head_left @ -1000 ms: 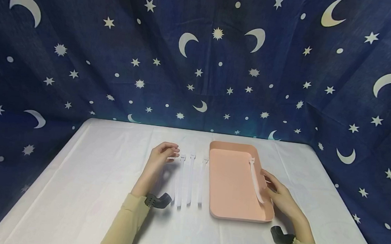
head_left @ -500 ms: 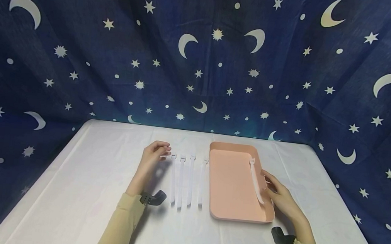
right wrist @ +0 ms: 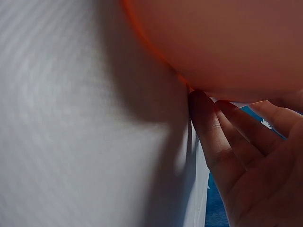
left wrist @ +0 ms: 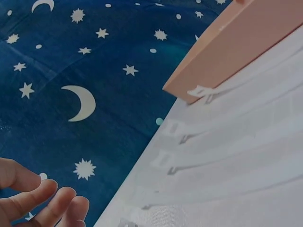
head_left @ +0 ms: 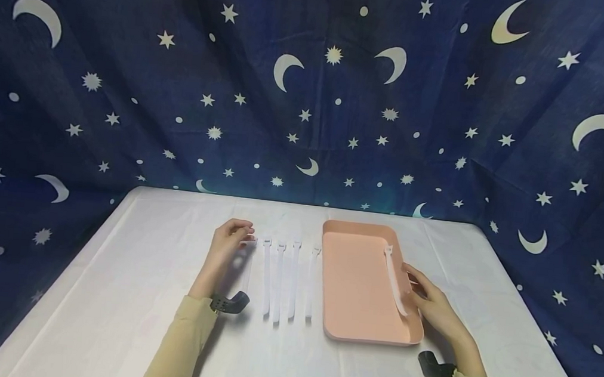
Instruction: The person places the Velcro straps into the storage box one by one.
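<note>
One white strap (head_left: 247, 263) is pinched at its top end by the left hand (head_left: 228, 242) and is lifted a little off the white table (head_left: 125, 293). Four more straps (head_left: 285, 280) are laid side by side just beside it. The right edge of the pink tray (head_left: 359, 277) is touched by the right hand (head_left: 429, 304), whose fingers are nearly straight. Another strap (head_left: 395, 280) is seen inside the tray.

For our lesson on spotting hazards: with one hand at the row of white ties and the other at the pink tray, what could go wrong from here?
1. The left hand pinches the leftmost white tie right beside its neighbours; lifting it may drag them out of line.
2. The right hand rests against the pink tray rim; a nudge could slide the tray into the nearest tie.
</note>
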